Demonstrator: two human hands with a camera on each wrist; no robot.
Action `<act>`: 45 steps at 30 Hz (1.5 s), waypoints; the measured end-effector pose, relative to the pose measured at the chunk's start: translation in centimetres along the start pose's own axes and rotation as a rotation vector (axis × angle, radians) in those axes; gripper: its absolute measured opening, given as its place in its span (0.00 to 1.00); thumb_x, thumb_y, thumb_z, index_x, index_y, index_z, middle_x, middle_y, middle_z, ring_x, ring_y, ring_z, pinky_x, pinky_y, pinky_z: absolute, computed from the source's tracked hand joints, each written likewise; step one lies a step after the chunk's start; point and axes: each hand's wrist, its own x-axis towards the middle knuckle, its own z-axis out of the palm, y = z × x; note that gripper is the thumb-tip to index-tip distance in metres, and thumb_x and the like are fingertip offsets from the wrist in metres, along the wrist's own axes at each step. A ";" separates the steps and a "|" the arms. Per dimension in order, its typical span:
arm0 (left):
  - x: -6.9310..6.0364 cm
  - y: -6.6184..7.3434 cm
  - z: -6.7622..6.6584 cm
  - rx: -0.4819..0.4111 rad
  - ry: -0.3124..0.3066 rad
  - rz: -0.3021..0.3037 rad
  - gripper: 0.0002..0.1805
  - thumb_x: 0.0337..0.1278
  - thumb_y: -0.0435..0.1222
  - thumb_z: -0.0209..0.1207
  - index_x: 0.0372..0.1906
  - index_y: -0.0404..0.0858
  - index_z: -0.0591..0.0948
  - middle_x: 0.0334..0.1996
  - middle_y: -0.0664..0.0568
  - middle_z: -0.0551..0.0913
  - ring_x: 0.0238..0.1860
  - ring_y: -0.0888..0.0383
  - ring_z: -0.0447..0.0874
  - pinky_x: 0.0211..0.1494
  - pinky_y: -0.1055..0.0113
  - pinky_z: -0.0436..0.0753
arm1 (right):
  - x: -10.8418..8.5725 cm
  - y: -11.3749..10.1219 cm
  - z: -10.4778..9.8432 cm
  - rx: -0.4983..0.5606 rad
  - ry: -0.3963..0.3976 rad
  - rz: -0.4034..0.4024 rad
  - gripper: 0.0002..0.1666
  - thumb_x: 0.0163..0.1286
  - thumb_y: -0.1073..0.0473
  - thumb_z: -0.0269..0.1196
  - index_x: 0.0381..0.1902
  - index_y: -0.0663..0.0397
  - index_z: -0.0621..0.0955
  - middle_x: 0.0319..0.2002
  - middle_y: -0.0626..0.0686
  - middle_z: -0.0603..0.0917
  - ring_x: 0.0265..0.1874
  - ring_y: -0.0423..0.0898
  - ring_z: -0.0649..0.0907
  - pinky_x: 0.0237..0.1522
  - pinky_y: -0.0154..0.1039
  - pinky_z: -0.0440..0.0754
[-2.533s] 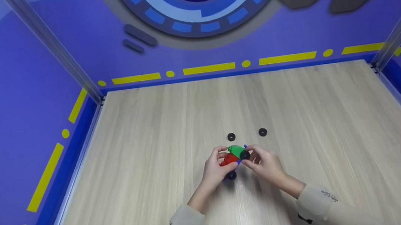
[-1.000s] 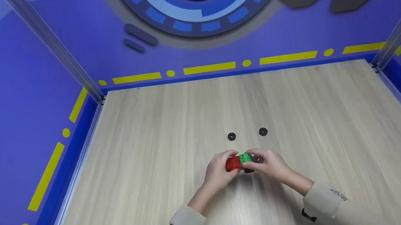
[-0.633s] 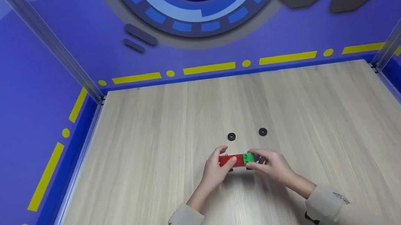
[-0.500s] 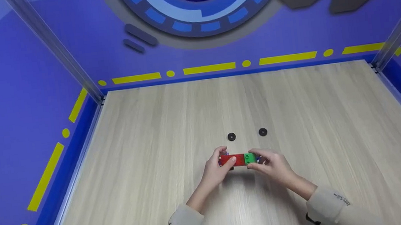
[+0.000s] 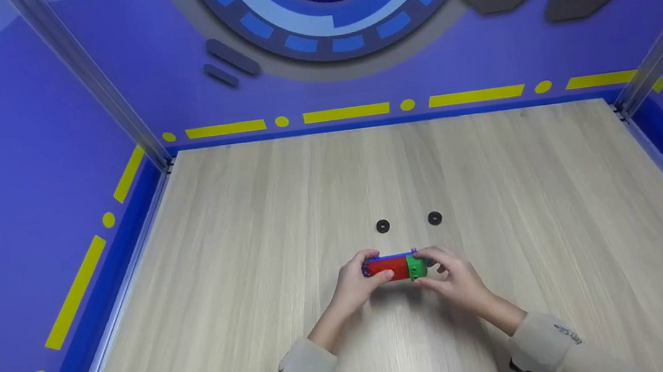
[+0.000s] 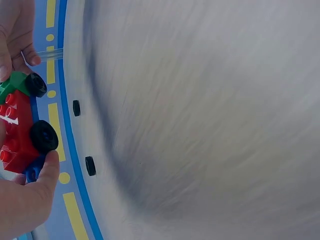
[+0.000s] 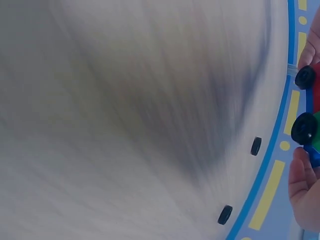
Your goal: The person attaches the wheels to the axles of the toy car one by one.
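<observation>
A toy car built of a red brick (image 5: 388, 269), a green brick (image 5: 416, 266) and a blue chassis (image 5: 396, 256) is held above the table between both hands. My left hand (image 5: 355, 284) grips the red end, its thumb along the near side of the red brick. My right hand (image 5: 459, 276) pinches the green end between thumb and fingers. The left wrist view shows two black wheels on one side of the car, a rear wheel (image 6: 44, 136) and a front wheel (image 6: 36, 85). On the far side in the head view, a bare blue peg sticks out.
Two loose black wheels, a left one (image 5: 382, 226) and a right one (image 5: 434, 218), lie on the wooden table (image 5: 249, 233) just beyond the hands. Blue-purple panels (image 5: 321, 93) with yellow marks wall the table at the back and sides.
The car has swung from a slant to lie crosswise between the hands. Most recently it has tipped toward me, bringing the blue chassis's far edge into view. The loose wheels have stayed put.
</observation>
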 end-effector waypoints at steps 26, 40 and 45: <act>-0.2 0.5 0.0 0.067 -0.007 0.100 0.25 0.40 0.34 0.65 0.50 0.40 0.73 0.48 0.50 0.74 0.49 0.55 0.73 0.51 0.65 0.75 | 0.0 -0.1 0.1 0.142 -0.116 0.220 0.30 0.44 0.55 0.70 0.47 0.55 0.74 0.40 0.51 0.75 0.36 0.44 0.74 0.34 0.33 0.77; -0.3 0.1 1.6 -0.074 0.107 0.120 0.34 0.50 0.45 0.59 0.63 0.43 0.60 0.57 0.46 0.67 0.51 0.53 0.73 0.51 0.65 0.75 | -0.2 -0.7 1.5 0.159 0.047 0.238 0.29 0.44 0.60 0.70 0.45 0.57 0.73 0.39 0.51 0.73 0.35 0.43 0.74 0.36 0.35 0.78; -0.3 0.1 2.4 -0.098 0.136 0.106 0.33 0.53 0.44 0.56 0.63 0.45 0.59 0.53 0.49 0.69 0.47 0.57 0.73 0.48 0.70 0.76 | -0.5 -1.0 2.1 0.119 0.097 0.217 0.29 0.44 0.59 0.70 0.45 0.58 0.72 0.40 0.51 0.73 0.34 0.43 0.75 0.35 0.37 0.79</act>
